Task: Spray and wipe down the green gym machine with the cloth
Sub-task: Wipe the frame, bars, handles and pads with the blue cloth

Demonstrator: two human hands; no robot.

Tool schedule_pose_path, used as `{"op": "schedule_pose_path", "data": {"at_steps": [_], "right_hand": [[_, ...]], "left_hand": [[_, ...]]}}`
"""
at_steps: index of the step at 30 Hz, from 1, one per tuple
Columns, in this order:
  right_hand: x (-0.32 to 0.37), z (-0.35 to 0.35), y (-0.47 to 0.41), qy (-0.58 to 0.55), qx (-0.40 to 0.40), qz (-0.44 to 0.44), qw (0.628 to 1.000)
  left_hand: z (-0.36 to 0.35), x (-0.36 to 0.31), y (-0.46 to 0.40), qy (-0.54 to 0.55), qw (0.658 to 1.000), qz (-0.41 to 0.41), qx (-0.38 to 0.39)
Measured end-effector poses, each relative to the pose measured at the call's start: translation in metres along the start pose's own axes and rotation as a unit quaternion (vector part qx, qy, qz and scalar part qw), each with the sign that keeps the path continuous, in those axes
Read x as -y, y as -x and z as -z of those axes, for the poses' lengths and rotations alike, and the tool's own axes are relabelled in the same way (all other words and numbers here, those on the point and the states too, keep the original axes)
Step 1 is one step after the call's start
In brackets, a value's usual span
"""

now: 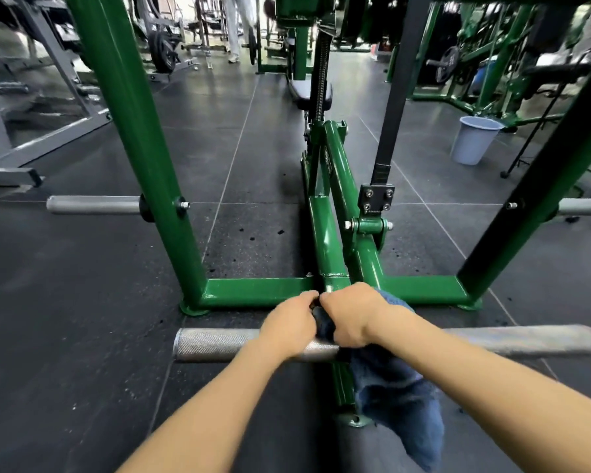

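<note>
The green gym machine (263,291) fills the middle, with a low cross beam, two slanted uprights and a central spine running away from me. A silver knurled bar (215,344) lies crosswise in front of the beam. My left hand (289,327) and my right hand (350,315) are curled side by side at the bar's centre, around a dark part between them. The blue cloth (400,404) is gripped under my right hand and hangs down over the green frame below. No spray bottle is visible.
Dark rubber floor tiles (82,302) surround the machine. A pale blue bucket (475,139) stands at the right. Grey racks (48,114) with a weight plate sit at the left, more green machines (475,63) at the back right, and a person's legs (236,29) far behind.
</note>
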State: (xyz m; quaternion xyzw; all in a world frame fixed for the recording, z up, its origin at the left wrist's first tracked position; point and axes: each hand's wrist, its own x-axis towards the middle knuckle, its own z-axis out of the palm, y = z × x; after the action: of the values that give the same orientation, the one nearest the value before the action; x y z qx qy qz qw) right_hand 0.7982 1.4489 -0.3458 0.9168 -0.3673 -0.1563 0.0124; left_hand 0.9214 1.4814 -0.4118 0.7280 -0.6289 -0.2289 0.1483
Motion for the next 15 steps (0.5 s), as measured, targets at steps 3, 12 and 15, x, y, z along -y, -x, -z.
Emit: {"op": "schedule_pose_path", "data": {"at_steps": [3, 12, 15], "right_hand": [[0.026, -0.011, 0.006, -0.104, -0.100, -0.075, 0.987], [0.069, -0.072, 0.017, -0.192, -0.318, -0.133, 0.919], [0.054, -0.070, 0.018, -0.162, -0.281, -0.177, 0.929]], "left_hand": [[0.025, 0.026, 0.003, -0.076, 0.996, 0.023, -0.050], [0.021, 0.048, 0.021, -0.245, 0.967, 0.016, -0.064], [0.019, 0.046, 0.022, -0.257, 0.964, 0.014, -0.067]]}}
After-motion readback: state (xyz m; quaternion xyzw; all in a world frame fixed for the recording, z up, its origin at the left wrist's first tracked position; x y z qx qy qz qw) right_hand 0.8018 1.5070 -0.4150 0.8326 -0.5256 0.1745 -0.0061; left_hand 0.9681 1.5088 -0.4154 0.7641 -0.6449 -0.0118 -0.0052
